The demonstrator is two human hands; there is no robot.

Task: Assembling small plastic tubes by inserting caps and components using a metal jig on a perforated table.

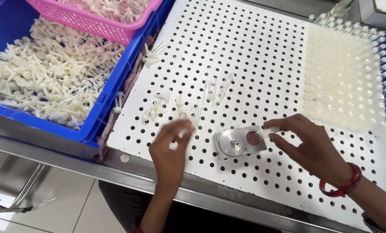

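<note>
We work at a steel bench over pale floor tiles. At far left a blue crate (93,116) of white plastic parts carries a pink basket (93,23). Our left hand (171,149) pinches a small white piece (174,145) above the white perforated board (244,39), near loose clear tubes (214,92). The metal fixture (239,141) sits between our hands. Our right hand (307,144) pinches a small clear tube (264,133) at the fixture's edge. Filled tubes (343,77) crowd the board's right side.

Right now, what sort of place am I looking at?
Probably a small-parts assembly bench in a factory. A white perforated board holds rows of clear tubes, a blue crate is heaped with white plastic parts, and a small metal fixture sits between the hands.
</note>
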